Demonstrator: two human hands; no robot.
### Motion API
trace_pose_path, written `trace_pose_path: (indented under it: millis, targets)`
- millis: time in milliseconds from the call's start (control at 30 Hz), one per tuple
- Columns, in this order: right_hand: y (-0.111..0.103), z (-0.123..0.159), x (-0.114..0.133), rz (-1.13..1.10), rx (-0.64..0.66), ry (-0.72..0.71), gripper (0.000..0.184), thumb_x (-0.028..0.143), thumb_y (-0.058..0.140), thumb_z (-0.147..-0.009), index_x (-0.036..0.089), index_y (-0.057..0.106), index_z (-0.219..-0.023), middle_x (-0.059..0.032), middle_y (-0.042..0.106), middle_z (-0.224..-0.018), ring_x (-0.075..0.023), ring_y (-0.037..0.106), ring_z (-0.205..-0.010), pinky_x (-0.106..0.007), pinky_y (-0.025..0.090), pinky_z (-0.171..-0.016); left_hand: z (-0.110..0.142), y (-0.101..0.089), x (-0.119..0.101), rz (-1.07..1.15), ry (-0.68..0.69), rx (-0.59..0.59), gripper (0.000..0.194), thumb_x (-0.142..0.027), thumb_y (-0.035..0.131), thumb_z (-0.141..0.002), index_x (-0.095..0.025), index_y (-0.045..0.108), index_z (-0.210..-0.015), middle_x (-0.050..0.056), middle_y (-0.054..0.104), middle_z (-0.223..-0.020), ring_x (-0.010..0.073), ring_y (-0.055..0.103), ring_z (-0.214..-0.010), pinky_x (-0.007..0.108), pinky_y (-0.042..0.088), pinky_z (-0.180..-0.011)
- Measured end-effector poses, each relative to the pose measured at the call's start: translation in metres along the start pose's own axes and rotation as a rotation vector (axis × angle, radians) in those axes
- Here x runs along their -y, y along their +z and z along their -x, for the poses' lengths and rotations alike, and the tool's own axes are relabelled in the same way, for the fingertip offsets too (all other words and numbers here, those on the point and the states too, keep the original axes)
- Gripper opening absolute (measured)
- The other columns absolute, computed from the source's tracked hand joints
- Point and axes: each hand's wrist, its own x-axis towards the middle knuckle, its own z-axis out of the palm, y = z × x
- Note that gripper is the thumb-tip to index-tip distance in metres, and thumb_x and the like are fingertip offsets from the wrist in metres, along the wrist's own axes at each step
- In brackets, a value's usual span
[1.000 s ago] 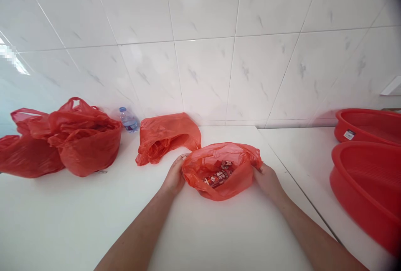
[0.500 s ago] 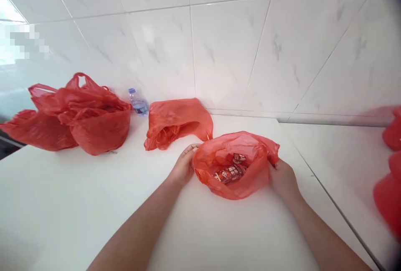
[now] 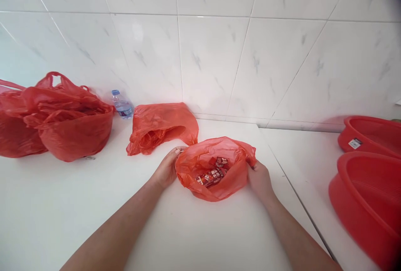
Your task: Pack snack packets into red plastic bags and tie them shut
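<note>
An open red plastic bag point(image 3: 213, 193) rests on the white table between my hands, its mouth spread wide. Inside lie dark red snack packets point(image 3: 213, 176) with white printing. My left hand point(image 3: 167, 166) grips the bag's left rim, thumb on top and some fingers hidden behind the film. On the opposite side, my right hand point(image 3: 260, 179) pinches the gathered right edge of the bag. Just behind it, a second red plastic bag point(image 3: 161, 118) lies slumped on its side, its opening facing me.
Bulging red bags point(image 3: 75, 133) stand at the left, beside a water bottle point(image 3: 123, 104) leaning near the tiled wall point(image 3: 213, 53). On the right, two red plastic basins point(image 3: 354, 195) sit past a seam in the white tabletop point(image 3: 200, 237).
The view has swung to the right, so the basins show more fully and everything sits further left. Both hands keep their hold on the bag, which looks much the same.
</note>
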Motion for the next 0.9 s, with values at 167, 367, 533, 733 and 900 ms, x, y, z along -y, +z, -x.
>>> trace_pose_path:
  millis: [167,367,533,733,900]
  targets:
    - [-0.001,0.001,0.000,0.008,0.008,-0.026,0.024,0.040,0.048,-0.075,0.022,0.044,-0.061,0.0023,0.048,-0.059,-0.0132,0.037,-0.057,-0.024,0.030,-0.051,0.001,0.003,-0.002,-0.014,0.007,-0.004,0.031,-0.041,0.059,-0.082,-0.016,0.064,-0.100,0.009,0.067,-0.098,0.0212,0.063,-0.086,0.032,0.047,-0.076]
    - [-0.004,-0.001,0.001,-0.048,-0.005,-0.006,0.022,0.041,0.051,-0.074,0.021,0.053,-0.066,0.0011,0.056,-0.064,-0.0154,0.045,-0.060,-0.026,0.035,-0.054,0.001,0.005,0.003,-0.054,0.088,-0.096,0.030,-0.041,0.061,-0.080,-0.016,0.062,-0.096,0.006,0.066,-0.091,0.0187,0.062,-0.079,0.030,0.047,-0.071]
    - [-0.007,-0.001,0.000,-0.130,-0.025,0.027,0.019,0.039,0.056,-0.069,0.020,0.060,-0.072,-0.0001,0.061,-0.068,-0.0175,0.051,-0.066,-0.028,0.037,-0.059,0.003,0.004,-0.002,-0.287,0.309,-0.400,0.026,-0.037,0.064,-0.077,-0.020,0.058,-0.095,0.001,0.063,-0.083,0.0122,0.058,-0.070,0.024,0.045,-0.065]
    - [-0.018,-0.003,-0.011,-0.393,-0.106,0.082,0.027,0.029,0.058,-0.063,0.018,0.062,-0.088,-0.0019,0.064,-0.080,-0.0182,0.056,-0.073,-0.028,0.043,-0.063,0.021,0.003,-0.010,-0.535,0.183,-0.391,0.033,-0.049,0.055,-0.079,-0.020,0.057,-0.096,0.001,0.060,-0.074,0.0122,0.055,-0.059,0.022,0.041,-0.051]
    - [-0.028,-0.010,-0.016,-0.669,-0.071,0.084,0.031,0.029,0.059,-0.062,0.018,0.062,-0.091,-0.0062,0.067,-0.090,-0.0219,0.063,-0.084,-0.032,0.051,-0.070,0.038,0.001,-0.012,-0.646,-0.008,0.090,0.059,-0.041,0.068,-0.072,-0.024,0.046,-0.124,0.003,0.064,-0.080,0.0151,0.060,-0.060,0.024,0.044,-0.050]
